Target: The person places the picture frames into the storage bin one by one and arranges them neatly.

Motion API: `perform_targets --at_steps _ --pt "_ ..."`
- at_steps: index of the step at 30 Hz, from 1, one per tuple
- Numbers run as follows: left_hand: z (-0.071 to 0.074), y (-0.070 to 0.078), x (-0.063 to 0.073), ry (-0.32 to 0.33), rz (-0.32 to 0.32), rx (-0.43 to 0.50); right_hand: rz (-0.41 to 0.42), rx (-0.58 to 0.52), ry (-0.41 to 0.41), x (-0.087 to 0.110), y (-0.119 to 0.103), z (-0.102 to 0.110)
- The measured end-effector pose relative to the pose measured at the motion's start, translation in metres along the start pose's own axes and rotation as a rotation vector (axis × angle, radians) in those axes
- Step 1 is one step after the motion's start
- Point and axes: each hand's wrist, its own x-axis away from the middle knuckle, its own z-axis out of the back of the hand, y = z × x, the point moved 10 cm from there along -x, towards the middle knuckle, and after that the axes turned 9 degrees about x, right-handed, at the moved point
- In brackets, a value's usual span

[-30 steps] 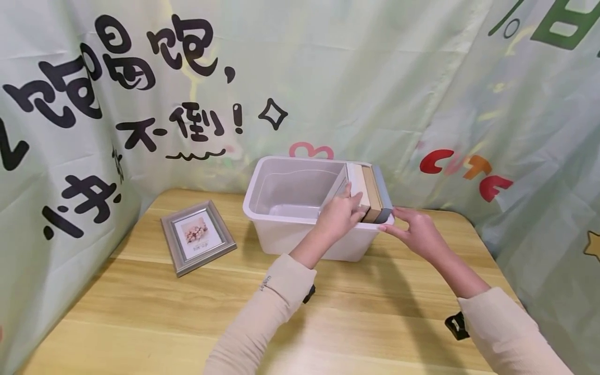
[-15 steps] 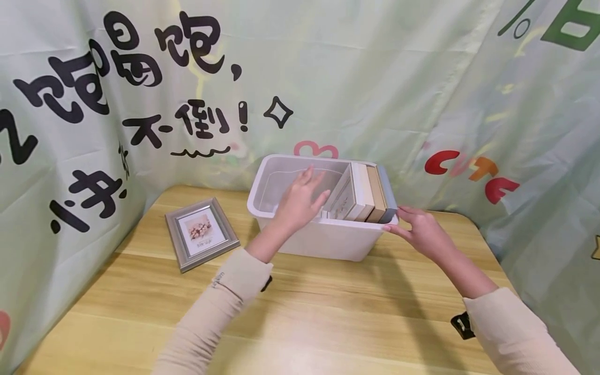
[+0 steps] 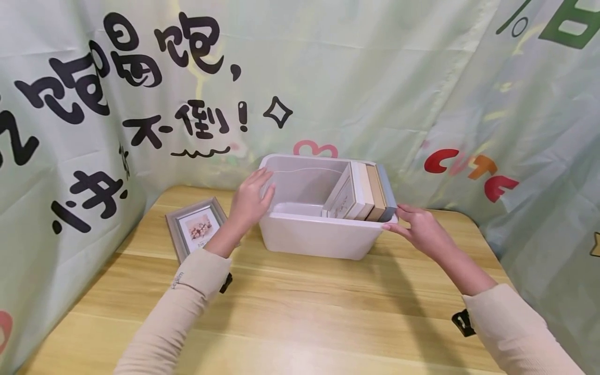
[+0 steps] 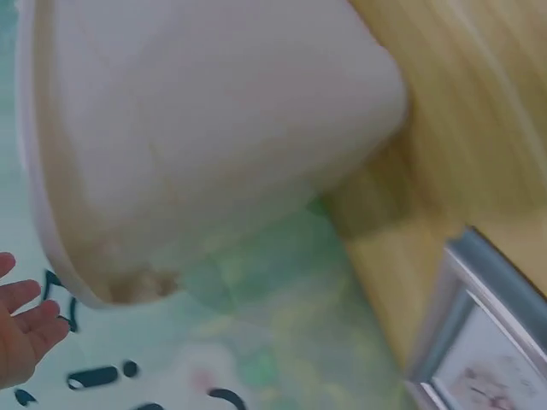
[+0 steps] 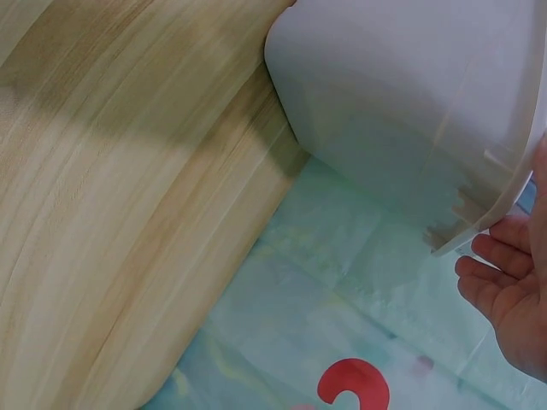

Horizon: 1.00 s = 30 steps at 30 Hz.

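Note:
A light grey plastic storage bin (image 3: 319, 237) stands on the wooden table. Inside its right end several book-like items stand on edge, tilted: a white one with a printed cover (image 3: 344, 200), a tan one (image 3: 376, 192) and a blue-grey one (image 3: 387, 192) at the right wall. My left hand (image 3: 251, 200) is at the bin's left rim, fingers extended, holding nothing; the left wrist view shows its fingertips just beside the rim. My right hand (image 3: 419, 229) holds the right front corner of the rim, thumb at the front and fingers at the side.
A silver-grey picture frame (image 3: 175, 232) with a flower print lies face up left of the bin, partly behind my left forearm. A printed fabric curtain (image 3: 365, 83) hangs close behind and beside the wooden table (image 3: 300, 317).
My left hand has left the books, crossed over the bin and come to its left rim. The books stay tilted in place. My right hand keeps its spot at the right corner.

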Motion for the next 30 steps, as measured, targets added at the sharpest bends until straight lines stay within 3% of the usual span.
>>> perform_targets --at_steps 9,13,16,24,27,30 --pt "0.018 -0.04 0.023 0.143 0.032 -0.003 0.028 0.013 0.034 0.001 0.0 0.002" --pt "0.027 -0.052 0.038 0.245 0.006 -0.024 0.038 0.007 0.047 0.001 0.0 0.002" --pt "0.028 -0.063 0.05 0.269 0.008 -0.061 0.042 0.01 0.048 0.001 0.0 0.002" --pt "0.014 -0.09 0.078 0.188 0.036 -0.139 0.011 0.013 -0.009 0.0 0.002 -0.003" --pt "0.004 -0.105 0.086 0.12 0.112 -0.134 -0.004 0.012 -0.033 0.0 0.004 -0.005" --pt "-0.011 -0.126 0.094 -0.003 0.234 -0.118 -0.012 0.01 -0.047 0.001 0.005 -0.005"
